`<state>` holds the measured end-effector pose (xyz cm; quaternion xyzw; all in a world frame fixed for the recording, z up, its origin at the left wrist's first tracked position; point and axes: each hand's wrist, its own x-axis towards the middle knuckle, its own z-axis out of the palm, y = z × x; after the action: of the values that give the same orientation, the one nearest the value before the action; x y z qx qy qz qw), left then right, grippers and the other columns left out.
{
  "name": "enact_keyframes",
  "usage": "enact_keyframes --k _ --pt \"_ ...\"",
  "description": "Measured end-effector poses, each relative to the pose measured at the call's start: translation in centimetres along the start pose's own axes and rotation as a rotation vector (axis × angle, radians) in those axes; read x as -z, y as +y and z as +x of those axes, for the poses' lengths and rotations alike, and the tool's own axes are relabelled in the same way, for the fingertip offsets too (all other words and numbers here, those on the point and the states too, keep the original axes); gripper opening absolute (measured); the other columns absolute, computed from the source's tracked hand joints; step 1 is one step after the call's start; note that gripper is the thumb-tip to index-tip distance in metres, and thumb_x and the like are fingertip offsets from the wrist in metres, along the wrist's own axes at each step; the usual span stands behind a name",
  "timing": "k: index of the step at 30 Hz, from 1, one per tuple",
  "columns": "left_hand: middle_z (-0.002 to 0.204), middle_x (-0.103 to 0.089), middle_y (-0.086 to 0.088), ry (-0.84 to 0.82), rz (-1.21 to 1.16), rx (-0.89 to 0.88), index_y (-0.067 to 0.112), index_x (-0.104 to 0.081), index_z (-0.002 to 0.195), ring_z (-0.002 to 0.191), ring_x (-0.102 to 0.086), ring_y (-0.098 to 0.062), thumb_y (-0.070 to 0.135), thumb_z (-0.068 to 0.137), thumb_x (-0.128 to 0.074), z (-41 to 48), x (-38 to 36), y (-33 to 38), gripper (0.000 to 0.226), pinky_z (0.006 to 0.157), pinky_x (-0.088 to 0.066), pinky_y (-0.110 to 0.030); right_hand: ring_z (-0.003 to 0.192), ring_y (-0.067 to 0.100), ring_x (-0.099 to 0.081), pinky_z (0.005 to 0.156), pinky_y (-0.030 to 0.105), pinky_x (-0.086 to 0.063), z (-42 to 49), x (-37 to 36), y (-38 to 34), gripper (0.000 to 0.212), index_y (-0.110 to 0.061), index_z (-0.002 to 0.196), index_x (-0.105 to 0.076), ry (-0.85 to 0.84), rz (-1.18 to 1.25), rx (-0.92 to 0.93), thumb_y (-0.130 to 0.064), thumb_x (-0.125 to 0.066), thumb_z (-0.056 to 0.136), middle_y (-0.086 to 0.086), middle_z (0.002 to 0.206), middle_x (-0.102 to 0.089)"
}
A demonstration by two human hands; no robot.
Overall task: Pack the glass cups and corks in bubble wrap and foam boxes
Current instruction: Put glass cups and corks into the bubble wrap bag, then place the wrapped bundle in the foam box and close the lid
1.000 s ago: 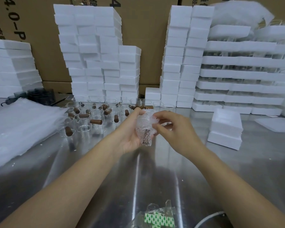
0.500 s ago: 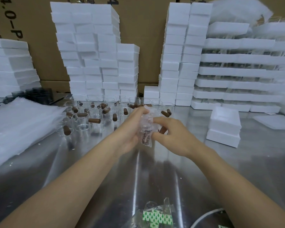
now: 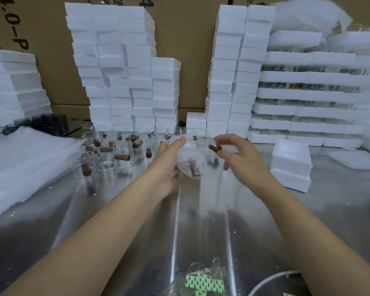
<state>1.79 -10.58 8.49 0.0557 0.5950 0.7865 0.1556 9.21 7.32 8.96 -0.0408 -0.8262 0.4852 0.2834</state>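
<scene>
Brown cartons (image 3: 190, 50) with black print stand behind the shiny metal tabletop (image 3: 137, 231). At its near edge lie a clear bag of green-and-white stickers (image 3: 203, 283) and a white cable (image 3: 271, 278).

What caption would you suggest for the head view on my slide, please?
Left hand holds a bubble-wrapped glass cup over the steel table; right hand hovers beside it.

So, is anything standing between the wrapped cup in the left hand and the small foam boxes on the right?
Only the person's own right hand, hovering between the wrapped cup that the left hand holds and the foam boxes. Past it only bare steel table shows.
</scene>
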Motion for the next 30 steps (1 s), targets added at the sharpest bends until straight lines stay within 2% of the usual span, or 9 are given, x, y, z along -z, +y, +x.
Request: enact_keyframes --k 2,6,9,13,19,21,24,27,30 --pt "0.133 -0.069 -0.008 0.105 -0.092 0.032 0.037 -0.054 0.141 0.086 -0.061 -0.016 0.046 0.099 -0.073 0.3 0.7 0.1 0.047 0.065 -0.045 -0.027 0.105 0.016 -0.067 0.098 0.036 -0.053 0.7 1.1 1.2 0.031 -0.031 0.123 -0.066 0.227 -0.072 -0.043 -0.019 -0.062 0.094 -0.009 0.133 -0.054" --pt "0.138 -0.061 -0.013 0.133 -0.341 0.069 0.031 -0.05 0.152 0.095 -0.067 -0.022 0.034 0.088 -0.087 0.5 1.5 0.7 0.074 0.063 -0.056 -0.028 0.085 0.019 -0.065 0.078 0.034 -0.049 1.5 2.9 3.2 0.039 -0.029 0.129 -0.052 0.359 -0.228 -0.199 -0.029 -0.063 0.091 0.0 0.148 -0.032" --pt "0.135 -0.061 -0.015 0.058 -0.393 0.036 0.023 -0.048 0.152 0.107 -0.072 -0.026 0.025 0.083 -0.092 0.6 1.5 0.7 0.081 0.077 -0.066 -0.031 0.093 0.037 -0.068 0.088 0.046 -0.057 1.9 3.6 4.1 0.062 -0.026 0.146 -0.039 0.307 -0.22 -0.384 -0.031 -0.063 0.089 0.007 0.156 -0.023" --pt "0.142 -0.062 -0.016 -0.02 -0.444 -0.004 0.014 -0.063 0.13 0.123 -0.069 -0.029 0.018 0.082 -0.091 0.6 1.3 0.8 0.056 0.102 -0.061 -0.037 0.098 0.033 -0.059 0.088 0.046 -0.054 1.8 4.3 4.4 0.075 -0.023 0.156 -0.028 0.349 -0.213 -0.423 -0.031 -0.063 0.091 0.016 0.147 -0.037" --pt "0.122 -0.071 -0.015 0.011 -0.735 0.037 0.011 -0.066 0.125 0.107 -0.074 -0.027 0.033 0.075 -0.095 1.0 1.7 1.3 0.062 0.09 -0.065 -0.038 0.109 0.032 -0.061 0.084 0.044 -0.055 1.5 4.1 3.3 0.057 -0.025 0.146 -0.04 0.413 -0.147 -0.243 -0.031 -0.063 0.094 0.009 0.135 -0.053" --pt "0.11 -0.074 -0.005 0.014 -0.642 0.017 0.018 -0.067 0.126 0.092 -0.069 -0.016 0.05 0.073 -0.092 0.9 1.8 1.4 0.066 0.075 -0.054 -0.024 0.098 0.031 -0.068 0.072 0.037 -0.051 1.3 3.6 2.6 0.045 -0.029 0.137 -0.048 0.349 -0.127 -0.14 -0.032 -0.063 0.095 0.0 0.119 -0.059" --pt "0.101 -0.074 -0.002 -0.01 -0.555 -0.041 0.02 -0.07 0.12 0.079 -0.062 -0.012 0.052 0.068 -0.089 0.6 1.8 1.7 0.064 0.067 -0.04 -0.023 0.084 0.022 -0.07 0.072 0.034 -0.052 1.2 2.8 2.2 0.024 -0.036 0.117 -0.061 0.075 -0.231 -0.062 -0.04 -0.068 0.094 -0.01 0.104 -0.063" --pt "0.109 -0.078 -0.001 -0.096 -0.442 -0.175 0.022 -0.067 0.13 0.093 -0.067 -0.016 0.039 0.071 -0.089 0.3 1.8 2.1 0.065 0.069 -0.048 -0.023 0.088 0.013 -0.065 0.082 0.03 -0.046 0.7 1.7 2.8 0.024 -0.039 0.113 -0.066 -0.398 -0.572 -0.066 -0.048 -0.072 0.092 -0.01 0.111 -0.064" --pt "0.138 -0.067 -0.006 -0.132 -0.128 -0.324 0.037 -0.059 0.135 0.12 -0.071 -0.027 0.029 0.071 -0.096 0.6 1.9 1.8 0.075 0.087 -0.06 -0.034 0.109 0.018 -0.062 0.092 0.033 -0.048 0.4 0.8 3.3 0.027 -0.038 0.116 -0.069 -0.502 -0.713 -0.019 -0.042 -0.073 0.09 -0.008 0.113 -0.065"
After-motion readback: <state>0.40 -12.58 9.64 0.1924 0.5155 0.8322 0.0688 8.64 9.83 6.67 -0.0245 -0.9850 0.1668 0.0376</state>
